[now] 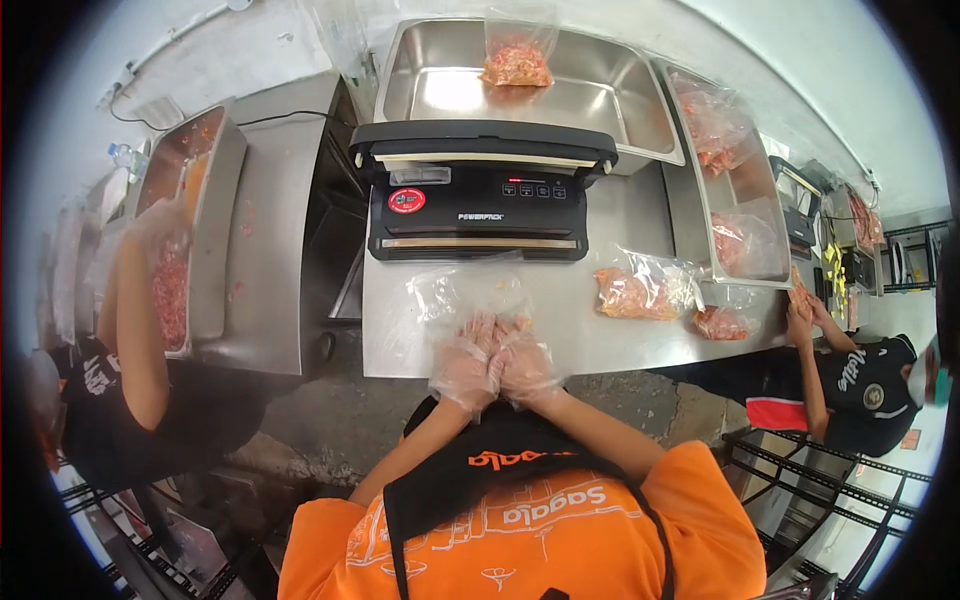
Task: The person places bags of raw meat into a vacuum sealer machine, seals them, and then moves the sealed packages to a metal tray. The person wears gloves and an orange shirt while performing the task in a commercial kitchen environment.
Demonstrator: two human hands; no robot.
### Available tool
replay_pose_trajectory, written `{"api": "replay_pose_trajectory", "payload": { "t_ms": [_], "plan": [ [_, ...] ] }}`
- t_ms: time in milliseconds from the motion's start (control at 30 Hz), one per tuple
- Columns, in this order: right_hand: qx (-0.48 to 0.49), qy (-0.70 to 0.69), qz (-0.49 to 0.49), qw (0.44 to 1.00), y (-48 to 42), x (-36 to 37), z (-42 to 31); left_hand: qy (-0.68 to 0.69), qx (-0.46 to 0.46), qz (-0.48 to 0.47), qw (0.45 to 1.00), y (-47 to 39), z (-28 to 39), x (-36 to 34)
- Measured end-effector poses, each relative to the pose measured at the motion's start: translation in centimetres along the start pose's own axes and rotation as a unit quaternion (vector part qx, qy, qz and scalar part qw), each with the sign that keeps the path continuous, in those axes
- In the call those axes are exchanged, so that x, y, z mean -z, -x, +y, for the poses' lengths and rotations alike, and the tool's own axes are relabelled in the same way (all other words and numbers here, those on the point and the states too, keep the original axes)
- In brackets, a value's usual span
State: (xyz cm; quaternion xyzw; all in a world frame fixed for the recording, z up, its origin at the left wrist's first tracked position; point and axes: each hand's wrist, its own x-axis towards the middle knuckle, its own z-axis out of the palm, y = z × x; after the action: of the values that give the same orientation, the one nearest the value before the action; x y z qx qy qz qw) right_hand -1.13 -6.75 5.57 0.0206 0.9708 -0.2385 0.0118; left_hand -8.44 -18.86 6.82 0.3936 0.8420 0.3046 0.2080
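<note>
My left hand (465,367) and my right hand (525,364), both in clear plastic gloves, are side by side near the steel table's front edge. Their fingers rest at the near end of a clear plastic bag (469,292) that lies on the table; glove and bag blend, so the grip is unclear. Just beyond the bag stands a black Powerpack vacuum sealer (484,202) with its lid raised. To the right lie a clear bag of orange-red chopped food (637,292) and a smaller such bag (724,322).
Behind the sealer, a deep steel pan (637,112) holds one filled bag (517,66). Another steel pan (750,191) with filled bags stands at right. At left, a co-worker's gloved hand reaches into a pan (214,255) of reddish chopped food. A second co-worker (855,382) stands at far right.
</note>
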Motion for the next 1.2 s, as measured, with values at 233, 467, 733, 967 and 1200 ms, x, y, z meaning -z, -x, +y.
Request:
{"api": "replay_pose_trajectory", "payload": {
  "t_ms": [233, 467, 733, 967, 1200],
  "plan": [
    [-0.036, 0.072, -0.044, 0.996, 1.3, -0.8, -0.8, -0.127, -0.011, -0.013, 0.992, 0.5, 0.2, 0.1],
    [-0.024, 0.009, -0.074, 0.997, -0.3, 1.1, -0.7, -0.071, 0.025, 0.005, 0.997, 0.2, -0.1, 0.4],
    [-0.053, 0.061, -0.017, 0.997, -4.2, 3.0, 1.2, -0.202, 0.189, 0.1, 0.956, -3.0, -2.9, 0.4],
    [-0.106, -0.016, 0.031, 0.994, 2.5, 6.3, 3.7, 0.06, 0.381, 0.313, 0.868, 6.0, 1.7, -3.6],
    [-0.044, -0.136, 0.075, 0.987, 8.3, 8.8, 6.3, 0.548, 0.34, 0.476, 0.598, 9.2, 8.2, -4.4]
  ]
}}
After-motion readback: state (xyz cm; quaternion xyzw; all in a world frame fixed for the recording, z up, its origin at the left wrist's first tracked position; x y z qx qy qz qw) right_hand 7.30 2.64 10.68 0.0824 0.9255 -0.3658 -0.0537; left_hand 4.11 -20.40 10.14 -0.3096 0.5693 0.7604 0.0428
